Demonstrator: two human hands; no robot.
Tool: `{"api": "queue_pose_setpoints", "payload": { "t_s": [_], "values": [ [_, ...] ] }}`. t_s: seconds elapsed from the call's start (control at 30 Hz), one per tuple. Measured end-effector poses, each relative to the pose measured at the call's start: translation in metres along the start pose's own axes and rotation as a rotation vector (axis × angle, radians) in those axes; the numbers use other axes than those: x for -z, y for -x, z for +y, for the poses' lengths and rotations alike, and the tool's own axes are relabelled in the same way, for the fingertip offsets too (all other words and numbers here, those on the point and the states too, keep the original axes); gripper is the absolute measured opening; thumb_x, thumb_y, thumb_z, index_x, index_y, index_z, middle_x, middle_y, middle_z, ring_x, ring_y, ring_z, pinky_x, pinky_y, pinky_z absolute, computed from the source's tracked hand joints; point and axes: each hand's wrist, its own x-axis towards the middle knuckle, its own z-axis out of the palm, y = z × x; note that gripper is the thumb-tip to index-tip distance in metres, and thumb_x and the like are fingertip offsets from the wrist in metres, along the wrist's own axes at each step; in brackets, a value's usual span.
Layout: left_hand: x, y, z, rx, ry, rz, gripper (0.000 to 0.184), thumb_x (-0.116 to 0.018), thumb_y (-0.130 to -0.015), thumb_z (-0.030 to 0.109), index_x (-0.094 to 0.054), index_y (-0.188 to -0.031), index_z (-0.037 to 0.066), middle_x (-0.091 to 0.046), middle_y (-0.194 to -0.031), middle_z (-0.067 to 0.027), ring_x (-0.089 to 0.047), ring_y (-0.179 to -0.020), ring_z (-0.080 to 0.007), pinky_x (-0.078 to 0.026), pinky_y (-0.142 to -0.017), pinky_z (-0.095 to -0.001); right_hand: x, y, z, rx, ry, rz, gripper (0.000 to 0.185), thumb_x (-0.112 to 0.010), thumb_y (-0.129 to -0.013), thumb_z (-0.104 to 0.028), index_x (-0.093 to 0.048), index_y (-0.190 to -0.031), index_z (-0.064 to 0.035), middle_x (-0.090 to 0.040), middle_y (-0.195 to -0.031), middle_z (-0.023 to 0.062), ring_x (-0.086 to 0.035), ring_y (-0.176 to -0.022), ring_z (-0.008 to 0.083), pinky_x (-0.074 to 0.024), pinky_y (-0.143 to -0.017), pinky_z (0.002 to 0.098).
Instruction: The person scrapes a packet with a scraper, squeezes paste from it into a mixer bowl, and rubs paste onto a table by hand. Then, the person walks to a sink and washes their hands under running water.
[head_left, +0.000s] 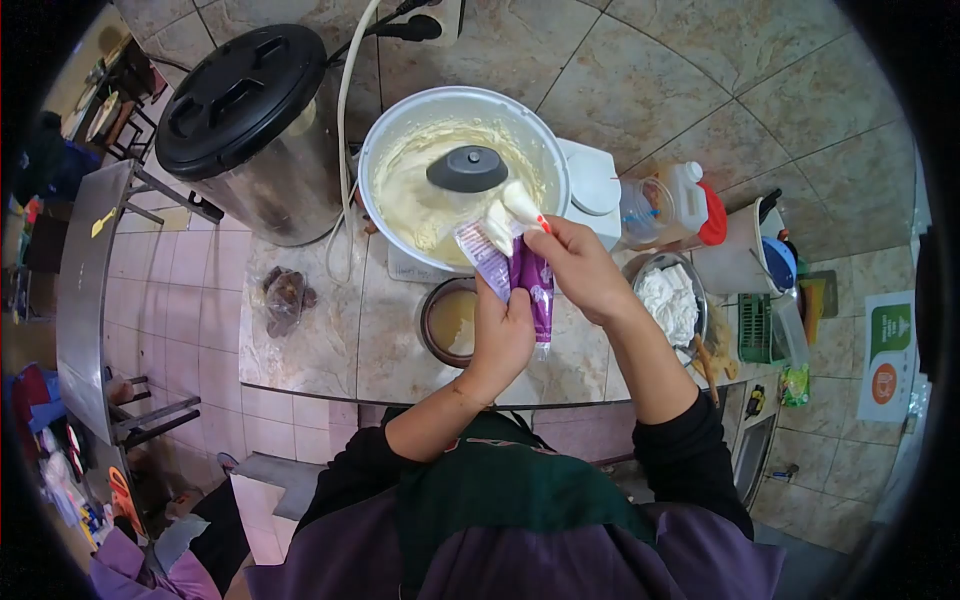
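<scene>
My left hand (502, 333) is closed around a purple and white packet (537, 295), held upright over the counter. In my right hand (577, 262) is a spatula (522, 205) with a white head and a red part at the handle; its head is beside pale cream at the packet's open top. Just beyond both hands stands a mixer's white bowl (375, 140) with pale yellow batter (415, 190) around a dark grey hub (467, 169). Below the bowl, left of my left hand, a round dish (452, 322) holds a yellowish liquid.
A large metal container (290, 190) with a black lid stands back left. Near the left edge of the counter (400, 385) lies a bag of dark pieces (285, 300). To the right are a bowl of white cream (668, 305), jars, a bucket (728, 255) and a green basket (755, 330).
</scene>
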Motion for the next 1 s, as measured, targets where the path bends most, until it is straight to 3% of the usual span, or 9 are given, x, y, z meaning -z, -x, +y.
{"api": "queue_pose_setpoints", "payload": {
  "t_s": [0.03,0.07,0.23,0.3,0.37,0.6,0.8,0.87,1.0],
  "values": [
    [0.0,-0.001,0.003,-0.08,-0.039,0.011,0.041,-0.037,-0.081,-0.004,-0.038,-0.123,-0.005,-0.051,-0.106,-0.0101,-0.051,-0.094,-0.0169,-0.042,-0.082,-0.0285,0.003,-0.002,0.002,0.015,0.136,-0.074,0.028,-0.047,-0.093,-0.018,-0.056,-0.109,0.0034,-0.06,-0.09,0.0,-0.05,-0.078,0.0039,-0.0411,-0.071,0.0202],
    [0.0,-0.001,0.004,-0.159,-0.078,0.024,0.042,-0.037,-0.081,-0.004,-0.038,-0.122,-0.005,-0.052,-0.105,-0.0107,-0.051,-0.094,-0.0177,-0.042,-0.083,-0.0298,0.002,-0.002,0.007,0.16,0.177,-0.024,0.024,-0.048,-0.091,-0.019,-0.055,-0.084,0.0038,-0.056,-0.067,0.0028,-0.047,-0.06,0.0093,-0.0386,-0.054,0.0271],
    [0.002,-0.001,-0.005,-0.126,-0.114,-0.042,0.041,-0.038,-0.079,-0.004,-0.038,-0.12,-0.005,-0.052,-0.103,-0.0125,-0.051,-0.093,-0.0187,-0.042,-0.082,-0.0306,-0.008,-0.001,-0.002,0.061,0.432,0.028,0.022,-0.044,-0.095,-0.017,-0.056,-0.094,0.0022,-0.056,-0.074,-0.0016,-0.045,-0.065,0.004,-0.0394,-0.058,0.022],
    [0.004,-0.002,-0.004,-0.088,-0.088,-0.059,0.04,-0.038,-0.079,-0.004,-0.039,-0.118,-0.006,-0.052,-0.102,-0.0128,-0.051,-0.091,-0.0186,-0.042,-0.081,-0.0302,-0.013,-0.008,0.008,0.158,0.369,0.146,0.024,-0.045,-0.091,-0.017,-0.055,-0.083,0.0045,-0.055,-0.063,0.0183,-0.052,-0.055,0.025,-0.0403,-0.056,0.0358],
    [0.006,-0.003,0.0,-0.009,-0.041,-0.1,0.04,-0.04,-0.077,-0.001,-0.039,-0.116,-0.008,-0.054,-0.097,-0.0257,-0.054,-0.089,-0.0399,-0.042,-0.08,-0.0408,-0.016,-0.01,0.004,0.144,0.415,0.166,0.025,-0.045,-0.091,-0.017,-0.055,-0.083,0.0044,-0.055,-0.062,0.0182,-0.052,-0.055,0.0255,-0.0403,-0.056,0.036],
    [0.009,-0.003,-0.005,0.039,-0.004,-0.162,0.038,-0.041,-0.077,0.0,-0.04,-0.114,-0.008,-0.055,-0.091,-0.0261,-0.054,-0.084,-0.0412,-0.043,-0.076,-0.0421,-0.019,-0.013,-0.002,0.141,0.484,0.2,0.027,-0.045,-0.091,-0.019,-0.056,-0.082,0.0044,-0.055,-0.061,0.018,-0.052,-0.053,0.0255,-0.0404,-0.055,0.0364],
    [0.01,0.002,-0.005,-0.005,0.025,-0.147,0.03,-0.04,-0.078,0.001,-0.045,-0.107,-0.007,-0.055,-0.083,-0.0239,-0.054,-0.075,-0.0394,-0.044,-0.07,-0.0414,-0.017,-0.017,0.007,0.12,0.466,0.216,0.029,-0.046,-0.091,-0.02,-0.056,-0.081,0.0046,-0.054,-0.06,0.0169,-0.051,-0.053,0.0223,-0.0404,-0.055,0.0356],
    [0.01,0.004,-0.006,0.032,0.088,-0.16,0.027,-0.038,-0.082,-0.001,-0.047,-0.107,-0.005,-0.053,-0.09,-0.0081,-0.05,-0.08,-0.0144,-0.043,-0.073,-0.0292,-0.016,-0.017,0.007,0.102,0.489,0.227,0.029,-0.046,-0.09,-0.02,-0.056,-0.08,0.0045,-0.054,-0.059,0.0169,-0.051,-0.053,0.0224,-0.0403,-0.054,0.0357],
    [0.013,0.006,0.001,0.114,0.097,-0.201,0.029,-0.039,-0.083,0.0,-0.046,-0.11,-0.005,-0.053,-0.094,-0.0092,-0.05,-0.084,-0.0156,-0.042,-0.077,-0.03,-0.022,-0.016,0.002,0.089,0.516,0.256,0.03,-0.047,-0.09,-0.021,-0.055,-0.076,0.0042,-0.053,-0.058,0.0166,-0.049,-0.051,0.0222,-0.0397,-0.054,0.0359]
  ]
}}
